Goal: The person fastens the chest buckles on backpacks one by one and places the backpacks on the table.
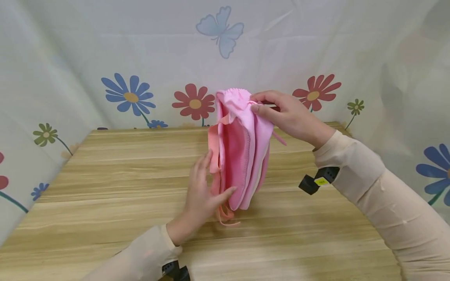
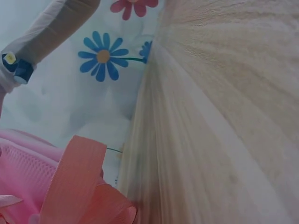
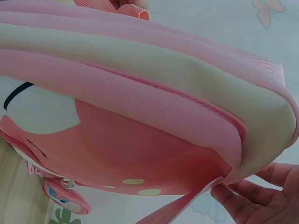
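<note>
A small pink backpack [image 1: 242, 156] with coral straps [image 1: 213, 146] stands upright on the table, its zipped side facing me. My right hand [image 1: 286, 115] pinches the fabric near its top; in the right wrist view the fingertips [image 3: 229, 191] are at a corner beside a coral ribbon [image 3: 180, 205]. With fingers nearly straight, my left hand [image 1: 202, 195] touches the strap side, thumb reaching across the lower edge. The right wrist view shows a printed coral and white front [image 3: 140, 144] and a small round hanging charm [image 3: 67, 196]. The left wrist view catches a wide strap [image 2: 74, 182].
The wood-grain table [image 1: 123, 187] reaches back to a pale curtain [image 1: 168, 43] printed with flowers and a butterfly. A loose strap end [image 1: 230, 223] lies at the bag's foot. Black wrist cameras [image 1: 318, 180] sit on both sleeves.
</note>
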Motion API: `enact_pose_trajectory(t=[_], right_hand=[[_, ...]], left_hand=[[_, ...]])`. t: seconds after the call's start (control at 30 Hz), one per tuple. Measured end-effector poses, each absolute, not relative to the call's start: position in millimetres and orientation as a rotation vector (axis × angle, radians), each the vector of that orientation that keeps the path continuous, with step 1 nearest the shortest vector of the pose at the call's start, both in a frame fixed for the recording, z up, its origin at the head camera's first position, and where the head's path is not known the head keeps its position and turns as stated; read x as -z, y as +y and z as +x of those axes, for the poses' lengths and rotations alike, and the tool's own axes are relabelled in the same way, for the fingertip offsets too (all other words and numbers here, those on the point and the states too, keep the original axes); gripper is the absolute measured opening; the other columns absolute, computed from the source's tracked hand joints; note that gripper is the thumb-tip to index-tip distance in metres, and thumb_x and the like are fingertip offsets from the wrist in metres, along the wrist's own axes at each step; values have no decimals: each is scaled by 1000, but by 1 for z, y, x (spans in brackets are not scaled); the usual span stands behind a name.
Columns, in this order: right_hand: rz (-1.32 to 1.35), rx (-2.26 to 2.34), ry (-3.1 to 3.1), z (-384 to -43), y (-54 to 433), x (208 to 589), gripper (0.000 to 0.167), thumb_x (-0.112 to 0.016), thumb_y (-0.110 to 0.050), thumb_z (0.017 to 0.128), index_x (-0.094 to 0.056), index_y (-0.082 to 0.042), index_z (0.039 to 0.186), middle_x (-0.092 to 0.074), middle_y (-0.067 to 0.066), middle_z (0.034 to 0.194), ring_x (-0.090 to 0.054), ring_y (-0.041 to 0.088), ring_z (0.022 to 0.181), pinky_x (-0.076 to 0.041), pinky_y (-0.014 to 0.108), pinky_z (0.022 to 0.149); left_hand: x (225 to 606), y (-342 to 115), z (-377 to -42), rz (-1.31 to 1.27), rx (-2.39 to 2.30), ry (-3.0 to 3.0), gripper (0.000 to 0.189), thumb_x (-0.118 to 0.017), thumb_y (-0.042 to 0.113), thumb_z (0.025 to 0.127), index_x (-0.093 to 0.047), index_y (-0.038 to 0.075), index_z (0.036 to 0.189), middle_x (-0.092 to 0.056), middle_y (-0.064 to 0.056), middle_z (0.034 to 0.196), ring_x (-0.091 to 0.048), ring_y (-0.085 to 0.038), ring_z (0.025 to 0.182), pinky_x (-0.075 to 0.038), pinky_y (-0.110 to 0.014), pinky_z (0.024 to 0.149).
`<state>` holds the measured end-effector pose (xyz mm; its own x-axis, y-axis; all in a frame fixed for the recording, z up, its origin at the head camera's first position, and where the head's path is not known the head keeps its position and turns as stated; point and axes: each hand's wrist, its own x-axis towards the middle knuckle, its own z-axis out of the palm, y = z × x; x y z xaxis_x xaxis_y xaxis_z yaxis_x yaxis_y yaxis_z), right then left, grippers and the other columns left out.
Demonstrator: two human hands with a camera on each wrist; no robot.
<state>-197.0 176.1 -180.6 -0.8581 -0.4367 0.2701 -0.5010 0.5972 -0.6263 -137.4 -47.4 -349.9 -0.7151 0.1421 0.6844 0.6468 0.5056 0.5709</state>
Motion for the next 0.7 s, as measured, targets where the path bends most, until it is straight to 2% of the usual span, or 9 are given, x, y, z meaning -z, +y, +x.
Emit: enact_pose_trajectory(t=[0.17,0.43,0.7], right_hand=[[789,-1103,-2736,-197,176,181,33,-51,-33,98,-61,-15,124,-59,2,122,-61,17,104,-45,31,92],[808,-1134,-2739,-197,174,181,33,-52,-34,98,-60,-14,123,-60,3,121,-62,18,109,-45,37,98],[782,-1151,-2740,-195,178,183,44,-52,-36,97,-48,-17,136,-56,3,129,-57,21,118,-44,41,102]], left_hand=[[353,-40,-137,-624,1127,-2230,100,-87,27,68,-30,2,146,-43,-17,139,-42,-31,126,-49,-49,96],[364,-31,-138,-610,1119,-2291,110,-88,35,65,-23,8,150,-39,-16,141,-38,-31,128,-45,-50,100],[371,-31,-144,-611,1230,-2360,110,-88,36,66,-20,22,152,-33,-12,147,-33,-30,134,-45,-52,101]])
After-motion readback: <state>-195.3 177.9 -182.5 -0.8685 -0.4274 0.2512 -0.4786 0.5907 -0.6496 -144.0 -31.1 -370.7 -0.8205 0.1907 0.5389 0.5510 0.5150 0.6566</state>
